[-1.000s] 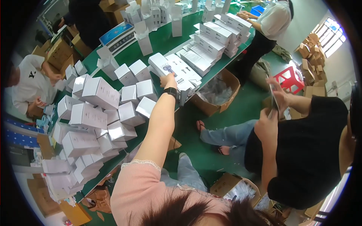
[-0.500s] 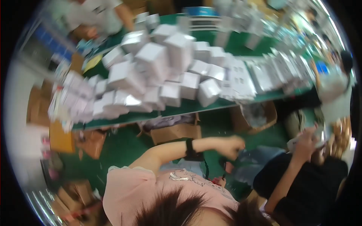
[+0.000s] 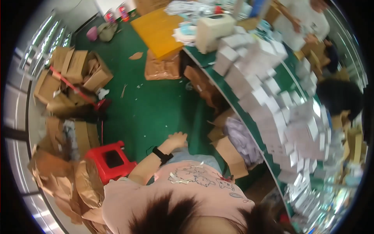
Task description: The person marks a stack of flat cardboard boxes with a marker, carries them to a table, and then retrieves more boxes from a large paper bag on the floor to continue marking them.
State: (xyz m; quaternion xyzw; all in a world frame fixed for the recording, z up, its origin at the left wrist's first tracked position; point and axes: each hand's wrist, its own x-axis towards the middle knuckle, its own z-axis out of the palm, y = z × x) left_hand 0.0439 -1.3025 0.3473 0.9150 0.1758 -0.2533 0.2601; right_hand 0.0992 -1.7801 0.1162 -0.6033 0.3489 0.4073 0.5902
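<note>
My left hand (image 3: 177, 140) is low in front of me, by the knee of my light blue jeans (image 3: 204, 159). Its fingers look loosely stretched, and nothing shows in them. Around that wrist is a black band (image 3: 162, 155) with a thin cord. Only a sliver of my right hand (image 3: 230, 179) shows beside the pink shirt, near a small red and dark thing; its fingers are hidden. An open carton (image 3: 230, 156) with a greyish-purple wrapped bundle (image 3: 242, 136) stands right of my knees, apart from the left hand.
A green table (image 3: 245, 113) heaped with white boxes (image 3: 269, 109) runs along the right. A red plastic stool (image 3: 113, 160) and brown cartons (image 3: 76, 66) are at left. Ahead are a yellow board (image 3: 157, 31) and a brown package (image 3: 163, 65) on the green floor. Other people work beyond the table.
My view has swung left, so the table now runs down the right side. My left hand has drawn back from outstretched to beside my knee. The neighbour in black has left view.
</note>
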